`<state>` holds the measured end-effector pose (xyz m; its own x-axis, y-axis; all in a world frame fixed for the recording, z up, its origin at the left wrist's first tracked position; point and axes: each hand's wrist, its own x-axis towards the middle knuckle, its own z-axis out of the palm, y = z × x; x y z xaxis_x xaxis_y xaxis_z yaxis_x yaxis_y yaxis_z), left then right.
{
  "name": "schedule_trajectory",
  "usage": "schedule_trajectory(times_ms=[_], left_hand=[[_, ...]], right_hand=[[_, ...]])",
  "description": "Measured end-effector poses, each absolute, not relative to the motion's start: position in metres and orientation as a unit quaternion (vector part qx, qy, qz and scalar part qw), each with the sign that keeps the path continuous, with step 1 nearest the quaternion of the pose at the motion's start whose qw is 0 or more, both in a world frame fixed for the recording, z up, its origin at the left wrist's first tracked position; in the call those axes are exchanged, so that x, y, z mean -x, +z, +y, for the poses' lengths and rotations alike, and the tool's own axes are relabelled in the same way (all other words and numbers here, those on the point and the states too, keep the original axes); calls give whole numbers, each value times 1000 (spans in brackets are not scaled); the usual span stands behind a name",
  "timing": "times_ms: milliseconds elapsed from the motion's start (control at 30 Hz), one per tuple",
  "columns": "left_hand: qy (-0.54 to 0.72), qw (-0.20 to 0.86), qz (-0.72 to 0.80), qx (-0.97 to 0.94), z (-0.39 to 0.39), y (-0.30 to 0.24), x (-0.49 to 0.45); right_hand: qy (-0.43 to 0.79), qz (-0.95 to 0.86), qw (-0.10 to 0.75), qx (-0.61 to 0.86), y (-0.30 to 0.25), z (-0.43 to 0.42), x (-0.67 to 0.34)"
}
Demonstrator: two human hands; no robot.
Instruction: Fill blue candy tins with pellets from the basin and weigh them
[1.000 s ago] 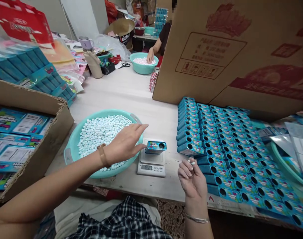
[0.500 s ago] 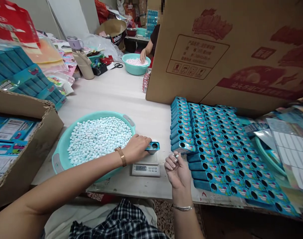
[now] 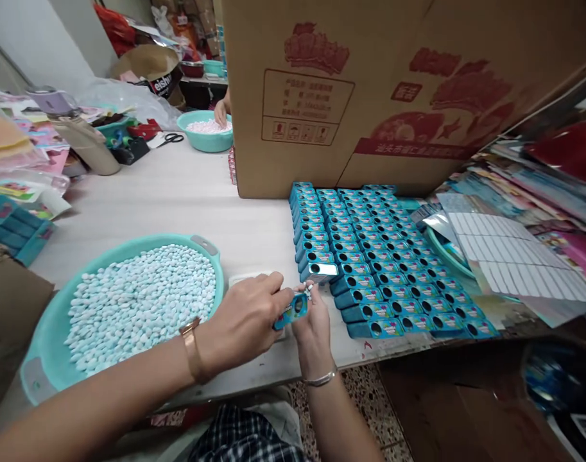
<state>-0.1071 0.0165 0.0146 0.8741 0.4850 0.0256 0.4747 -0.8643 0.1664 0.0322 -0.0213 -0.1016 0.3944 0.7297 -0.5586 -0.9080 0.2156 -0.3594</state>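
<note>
My left hand [image 3: 254, 311] grips a small blue candy box [image 3: 291, 313] with a round hole in its end, tilted toward my right hand. My right hand [image 3: 314, 330] is cupped beside that end, and a few small white candies [image 3: 309, 290] lie at its fingers. Below my left hand is the white scale [image 3: 237, 278], mostly covered, its display hidden. To the left stands a turquoise basin [image 3: 47, 333] heaped with pale blue and white candies [image 3: 143, 308]. Rows of similar blue boxes [image 3: 370, 256] with round holes lie to the right of my hands.
A large cardboard carton [image 3: 312, 160] stands behind the rows. Printed sheets [image 3: 509, 247] overlap another basin at right. Across the table, another person's hand [image 3: 221, 112] reaches into a turquoise basin [image 3: 208, 140]. A bottle [image 3: 93, 144] and scissors [image 3: 171, 139] sit at the back left.
My left hand has lifted the box off the scale and tilted it toward my right hand. My right hand has come in close beside it, with several candies now showing. The view has swung right.
</note>
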Motion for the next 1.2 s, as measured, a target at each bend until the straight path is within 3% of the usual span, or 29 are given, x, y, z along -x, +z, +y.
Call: schedule_trajectory(times_ms=[200,500,700,800,1000,1200], left_hand=[[-14,70,261,-963,23,0,97],[46,141,328,-933,40,-12,115],[48,131,375,-917,46,-39,135],[47,120,378,-917,45,-33,146],[180,137,395,-890,50,7,181],[167,179,426,-871,54,12,205]], right_hand=[[550,165,760,304,-105,-17,-24],[579,158,762,243,-101,-30,-49],[582,128,760,259,-108,-47,-73],[597,98,759,241,-109,-56,-78],[622,71,744,233,-108,-68,-80],[636,64,715,284,-111,-70,-76]])
